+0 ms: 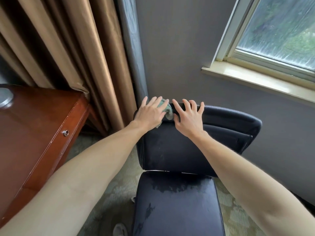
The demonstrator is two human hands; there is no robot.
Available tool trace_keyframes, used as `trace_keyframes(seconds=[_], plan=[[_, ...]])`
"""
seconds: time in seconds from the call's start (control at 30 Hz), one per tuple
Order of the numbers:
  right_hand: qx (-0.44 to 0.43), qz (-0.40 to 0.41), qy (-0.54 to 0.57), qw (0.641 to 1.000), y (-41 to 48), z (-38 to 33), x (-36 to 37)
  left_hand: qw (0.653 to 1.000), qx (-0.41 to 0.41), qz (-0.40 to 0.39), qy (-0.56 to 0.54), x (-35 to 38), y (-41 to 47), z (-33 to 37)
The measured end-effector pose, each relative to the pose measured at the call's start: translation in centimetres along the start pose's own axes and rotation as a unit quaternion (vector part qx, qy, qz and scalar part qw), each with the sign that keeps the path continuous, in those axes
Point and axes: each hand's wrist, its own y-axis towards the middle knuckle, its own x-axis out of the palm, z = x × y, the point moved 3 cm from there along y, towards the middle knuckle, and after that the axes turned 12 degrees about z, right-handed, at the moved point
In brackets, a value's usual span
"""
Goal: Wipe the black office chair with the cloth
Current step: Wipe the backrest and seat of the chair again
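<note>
First, closest to the camera, is the flat padded seat (pixel 179 210) of the black office chair (pixel 170 150). Its smooth surface carries dark wet patches near the back edge and some smaller marks on the left side. Under the chair lies a pale green patterned carpet (pixel 119 184), and the grey tip of a shoe (pixel 120 229) shows at the bottom edge, just beside the seat.

Both bare forearms reach forward over the seat to the top of the padded black backrest (pixel 170 150). The left hand (pixel 150 114) lies flat on a small crumpled green-grey cloth (pixel 167 110), with straight fingers pressing it on the left top corner of the backrest. The cloth comes out from under this hand on its right side and rests on the top edge. The right hand (pixel 188 118) is just beside the cloth, with fingers spread wide and laid over the same top edge; it holds nothing.

To the left stands a reddish-brown polished wooden desk (pixel 34 133) with a small metal ring pull (pixel 66 133). Behind it hangs a brown pleated curtain (pixel 68 48). Farther back is a grey wall (pixel 179 48), and at the upper right a white-framed window (pixel 281 31) with a pale sill (pixel 255 80).
</note>
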Motion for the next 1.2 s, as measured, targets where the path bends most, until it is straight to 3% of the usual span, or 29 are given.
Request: trace_keyframes(seconds=[0.13,0.4,0.7,0.97,1.2], plan=[[-0.012,0.022,-0.012,1.000,-0.3,0.2,0.0,1.000,-0.010,0.005,-0.013,0.3,-0.9,-0.4],[0.000,0.044,-0.005,0.999,-0.3,-0.5,0.4,0.995,0.020,0.092,-0.019,-0.1,-4.3,-4.3],[0.012,0.032,-0.001,0.999,-0.1,-0.6,0.1,0.987,-0.085,0.114,-0.078,-0.5,-5.0,-3.7],[0.011,0.023,0.004,1.000,0.0,0.3,-0.2,0.998,-0.028,0.046,-0.036,0.8,-0.3,0.7],[0.011,0.053,0.009,0.998,0.0,-0.4,0.1,0.989,-0.011,0.143,-0.036,1.1,-2.8,-2.7]])
